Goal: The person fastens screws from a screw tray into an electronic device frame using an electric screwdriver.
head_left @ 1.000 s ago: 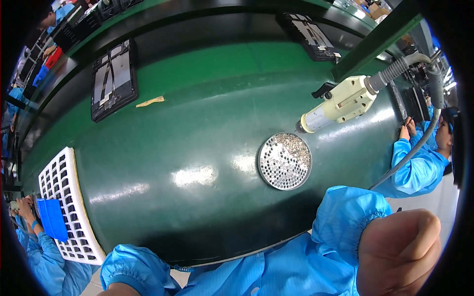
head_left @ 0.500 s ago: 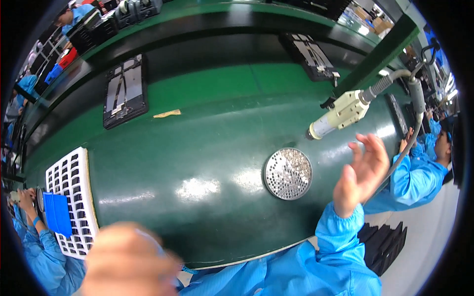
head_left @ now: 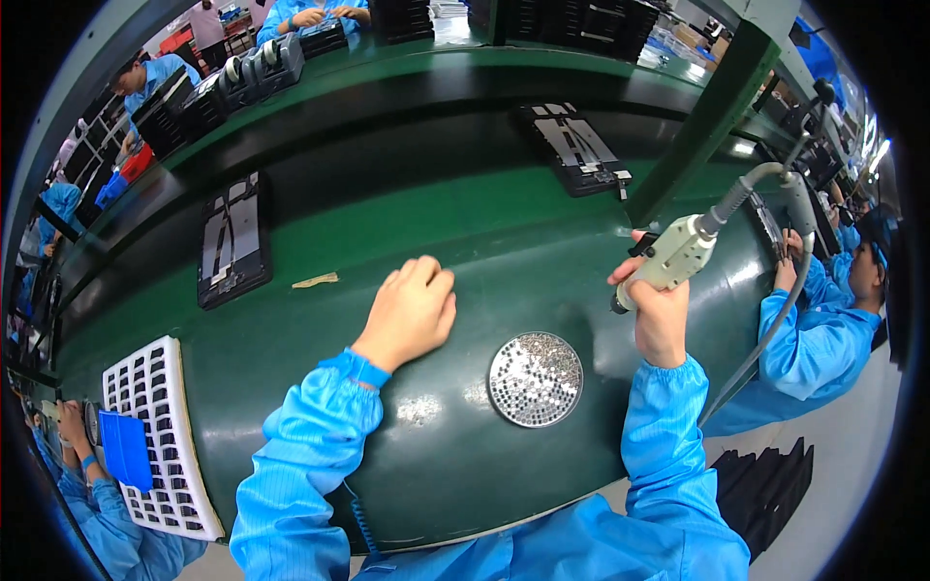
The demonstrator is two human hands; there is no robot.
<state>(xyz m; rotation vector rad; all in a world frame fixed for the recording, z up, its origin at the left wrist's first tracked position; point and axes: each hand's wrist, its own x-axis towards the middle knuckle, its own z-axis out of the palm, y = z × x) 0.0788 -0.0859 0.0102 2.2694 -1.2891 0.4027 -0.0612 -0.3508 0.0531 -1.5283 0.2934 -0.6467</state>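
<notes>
In my right hand [head_left: 661, 318] is a pale electric screwdriver [head_left: 686, 248], hanging from a hose at the right. My fingers are wrapped round its lower body, and its dark tip points down and left above the bench. My left hand [head_left: 409, 308] is over the middle of the green bench [head_left: 426, 484], back upward and fingers curled in. What those fingers hold, if anything, is hidden. Between my forearms sits a round dish [head_left: 535, 380] of small metal pieces that look like screws. A short tan strip [head_left: 316, 281] lies left of my left hand.
Opened tablet-like devices lie farther back, one at the left [head_left: 235, 242] and one at the right [head_left: 573, 150]. A white grid tray [head_left: 199, 484] with black parts and a blue piece [head_left: 127, 450] stands at left. A green post [head_left: 705, 116] rises behind the screwdriver. Co-workers sit on both sides.
My right hand, open before, has closed round the screwdriver. My left hand has swung from the blurred lower left up to mid-bench. The whole view has shifted somewhat.
</notes>
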